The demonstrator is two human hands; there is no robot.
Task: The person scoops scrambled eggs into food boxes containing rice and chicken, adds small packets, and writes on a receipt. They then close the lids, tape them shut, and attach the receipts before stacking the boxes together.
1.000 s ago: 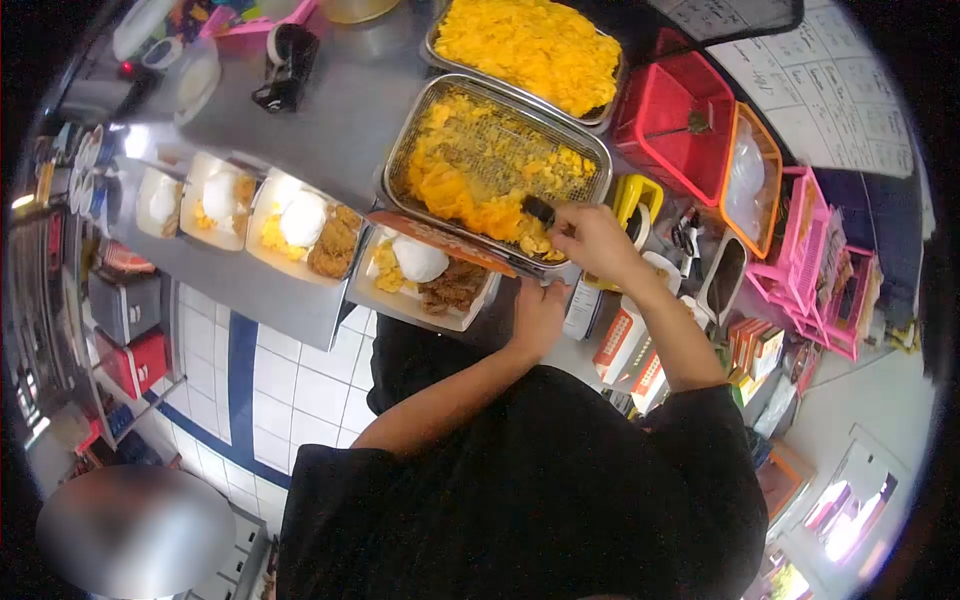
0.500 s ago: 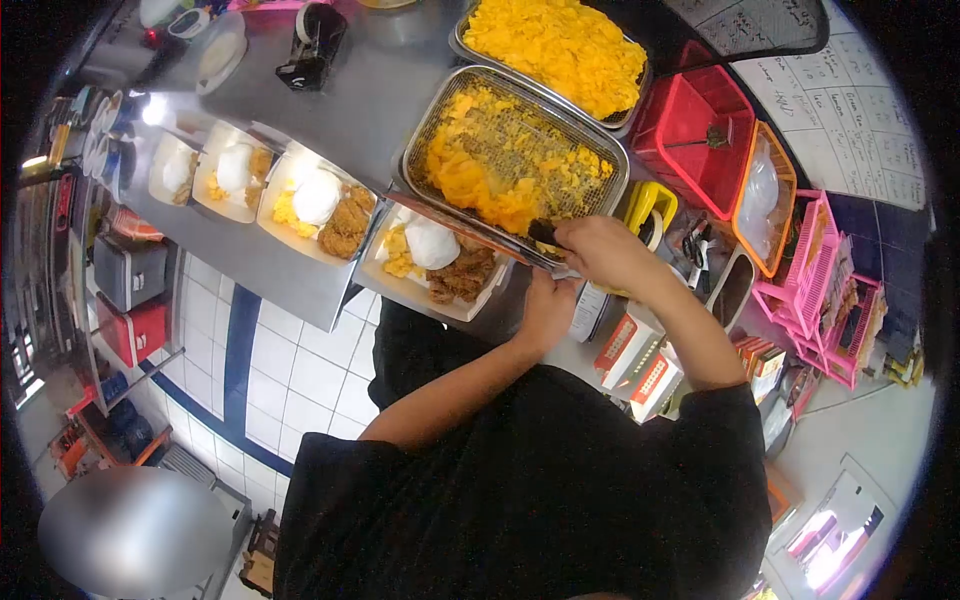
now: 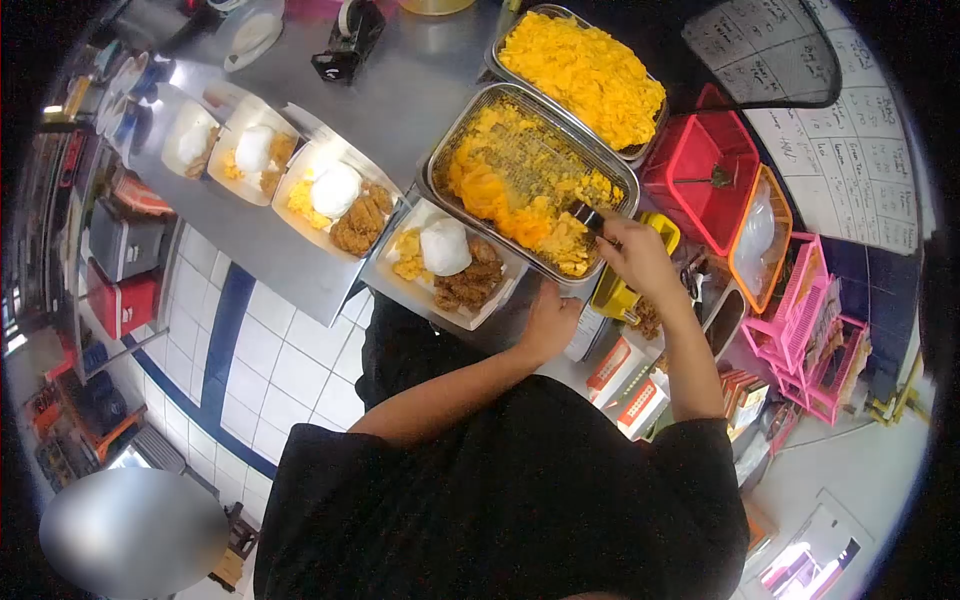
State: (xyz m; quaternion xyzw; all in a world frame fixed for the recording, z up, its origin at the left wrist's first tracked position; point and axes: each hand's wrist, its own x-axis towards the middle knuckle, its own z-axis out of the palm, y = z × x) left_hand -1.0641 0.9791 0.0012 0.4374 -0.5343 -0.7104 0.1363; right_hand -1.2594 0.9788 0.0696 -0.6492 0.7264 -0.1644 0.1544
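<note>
My right hand (image 3: 640, 257) is closed around the handle of a black-handled utensil (image 3: 588, 214), whose working end is hard to make out. It is over the right part of a mesh tray (image 3: 440, 140) with yellow scrambled egg (image 3: 490, 195), piled mostly along the near left side. My left hand (image 3: 550, 322) is at the tray's near rim, fingers curled against it and partly hidden. Left of that hand, a paper food box (image 3: 500, 308) holds white rice (image 3: 444, 247), egg and brown fried chicken (image 3: 468, 278).
More filled paper boxes (image 3: 345, 238) line the steel counter (image 3: 400, 90). Behind stands a fuller egg tray (image 3: 580, 75). To the right are a red basket (image 3: 700, 195), an orange basket (image 3: 762, 240), a yellow container (image 3: 612, 295), pink racks (image 3: 790, 315) and red-and-white cartons (image 3: 625, 380).
My right hand has moved with the utensil from the tray's near rim up and rightward over the egg. My left hand remains by the near rim. The whole view has shifted slightly.
</note>
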